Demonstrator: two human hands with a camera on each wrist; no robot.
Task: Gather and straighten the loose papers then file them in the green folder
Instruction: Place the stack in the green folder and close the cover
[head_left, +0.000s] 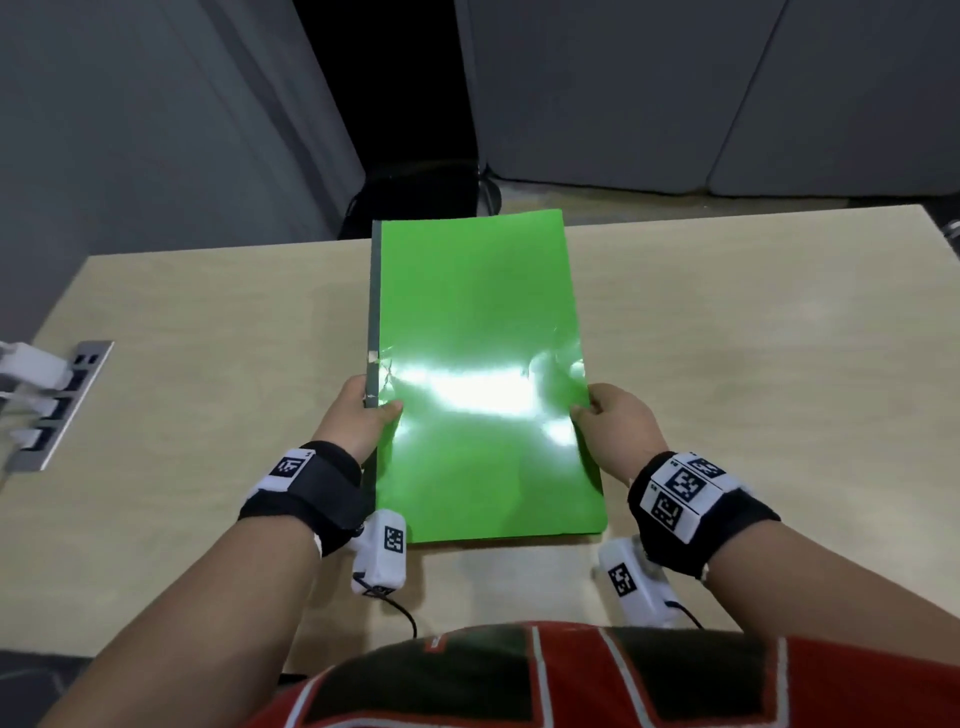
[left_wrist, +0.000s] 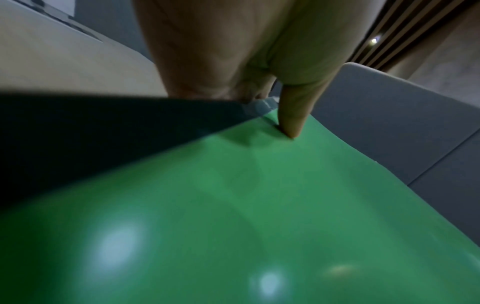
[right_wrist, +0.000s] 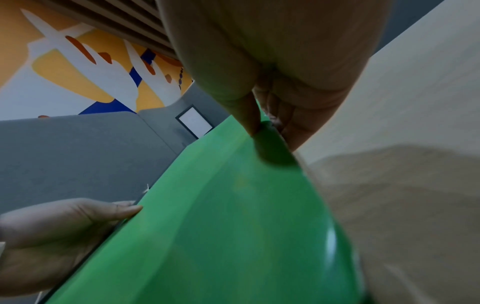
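Both hands (head_left: 363, 410) pinch the closed green folder (head_left: 478, 312).

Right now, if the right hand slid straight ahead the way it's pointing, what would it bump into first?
Probably nothing soon. The right hand pinches the green folder's right edge and points away from the person, along that edge. Ahead lies bare table, then the grey partition; depth is hard to judge.

- no readable words, brands or numbers anywhere.
- the black-and-white square coded markers (head_left: 680, 486) on the black wrist straps carry only patterns; tiny print beside them is too small to read.
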